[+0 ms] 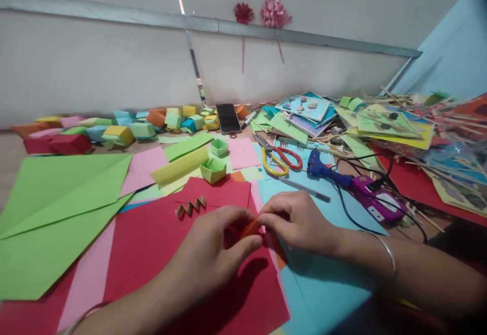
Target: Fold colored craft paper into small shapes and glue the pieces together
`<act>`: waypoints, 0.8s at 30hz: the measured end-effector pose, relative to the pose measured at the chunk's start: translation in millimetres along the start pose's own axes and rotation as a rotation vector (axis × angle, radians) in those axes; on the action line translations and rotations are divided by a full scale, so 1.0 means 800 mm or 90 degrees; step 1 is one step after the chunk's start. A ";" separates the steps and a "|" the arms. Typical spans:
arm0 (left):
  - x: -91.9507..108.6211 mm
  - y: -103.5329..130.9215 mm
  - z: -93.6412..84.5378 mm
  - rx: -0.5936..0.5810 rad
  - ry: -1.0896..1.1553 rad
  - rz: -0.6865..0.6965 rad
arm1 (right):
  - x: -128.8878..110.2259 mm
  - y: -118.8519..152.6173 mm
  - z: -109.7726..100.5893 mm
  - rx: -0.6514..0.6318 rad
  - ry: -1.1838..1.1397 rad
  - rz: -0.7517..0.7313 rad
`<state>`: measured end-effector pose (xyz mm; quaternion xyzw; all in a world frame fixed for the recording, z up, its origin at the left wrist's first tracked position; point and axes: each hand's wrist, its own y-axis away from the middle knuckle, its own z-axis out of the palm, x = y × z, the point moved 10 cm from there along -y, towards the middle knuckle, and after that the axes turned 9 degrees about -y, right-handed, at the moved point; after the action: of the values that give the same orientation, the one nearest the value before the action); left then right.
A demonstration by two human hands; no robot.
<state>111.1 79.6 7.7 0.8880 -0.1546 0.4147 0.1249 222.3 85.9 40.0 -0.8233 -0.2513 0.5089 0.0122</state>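
Between my two hands is a small folded piece of orange paper [251, 227]. My left hand [222, 246] curls around its left side, thumb and fingers closed on it and hiding much of it. The fingertips of my right hand [297, 221] pinch its right end. Both hands are above a large red paper sheet [152, 254]. A zigzag-folded strip of olive paper [190, 207] lies on the red sheet, left of my hands. Behind it sit two small open green paper boxes, one nearer [213, 170] and one farther [219, 147].
Scissors [272, 155], a grey cutter pen [306, 189], a blue glue gun [329, 170] and a purple extension box [378, 200] with black cords lie right. Many folded paper boxes [117, 135] and a phone [228, 118] line the back. Green sheets [57, 213] cover the left.
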 end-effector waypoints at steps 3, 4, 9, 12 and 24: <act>0.003 0.001 0.002 -0.005 -0.085 0.021 | -0.004 0.007 0.008 -0.003 0.022 -0.034; 0.004 0.001 0.001 0.002 -0.102 0.025 | -0.005 0.008 0.009 -0.003 0.018 -0.037; -0.012 -0.001 -0.006 0.027 0.052 -0.045 | 0.009 0.002 0.004 0.017 -0.102 0.044; -0.023 -0.002 0.007 -0.020 0.196 -0.126 | 0.027 -0.001 0.007 0.015 -0.200 0.136; -0.012 -0.005 0.009 -0.045 0.150 -0.067 | 0.042 0.003 0.020 -0.009 -0.217 0.194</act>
<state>111.9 82.7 -4.7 0.8351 -0.1070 0.5031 0.1950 221.8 94.0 3.8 -0.7538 -0.1260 0.6349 -0.1134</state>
